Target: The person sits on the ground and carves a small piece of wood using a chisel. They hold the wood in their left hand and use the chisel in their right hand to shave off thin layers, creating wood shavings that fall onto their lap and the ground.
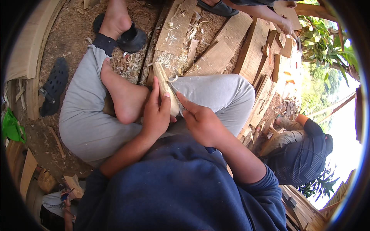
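Observation:
My left hand (157, 109) is closed around a pale, rounded length of carved wood (162, 73), held at a slant above my crossed legs. The thumb lies along its side. My right hand (203, 125) grips a knife, its forefinger stretched along the back of the blade (174, 90). The blade rests against the right side of the wood, and a thin curled shaving (173, 79) stands off near its tip. Most of the knife's handle is hidden in my fist. My grey trousers (216, 90) lie right under the work.
Wooden boards (214, 57) and shavings (169, 59) cover the ground ahead. Dark clogs (54, 86) lie at left, near a green bag (12, 127). A person in dark clothes (300, 154) sits at right; another person's arm (266, 14) reaches in at the top; a third is at lower left.

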Available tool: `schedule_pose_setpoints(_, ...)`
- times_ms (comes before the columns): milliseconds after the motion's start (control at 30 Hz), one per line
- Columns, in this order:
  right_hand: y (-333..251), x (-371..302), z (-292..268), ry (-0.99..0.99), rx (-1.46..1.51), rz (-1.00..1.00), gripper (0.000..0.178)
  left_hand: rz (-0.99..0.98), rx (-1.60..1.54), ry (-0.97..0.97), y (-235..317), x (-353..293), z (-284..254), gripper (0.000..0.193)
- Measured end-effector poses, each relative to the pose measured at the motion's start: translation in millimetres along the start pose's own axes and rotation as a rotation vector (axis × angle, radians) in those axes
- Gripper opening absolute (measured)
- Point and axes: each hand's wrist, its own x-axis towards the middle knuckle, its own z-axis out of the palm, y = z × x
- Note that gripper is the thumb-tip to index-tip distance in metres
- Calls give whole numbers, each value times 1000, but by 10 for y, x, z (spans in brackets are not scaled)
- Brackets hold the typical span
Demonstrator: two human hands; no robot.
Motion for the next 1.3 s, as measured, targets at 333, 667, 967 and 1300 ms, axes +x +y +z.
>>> schedule_pose_setpoints(333, 7, -193, -58, -8, -8, -42, 54, -55, -73, -23, 9, -11, -12, 66)
schedule_pose_setpoints(667, 153, 8, 30, 81, -63, -196, 55, -57, -16, -29, 36, 3, -20, 67)
schedule_pose_setpoints(967, 25, 32, 37, 76, -192, -119, 54, -100, -19, -11, 44, -11, -14, 68)
schedule_pose_setpoints(1300, 57, 35, 71, 147, -483, -176, 59, 163, -20, -3, -206, 69, -110, 69)
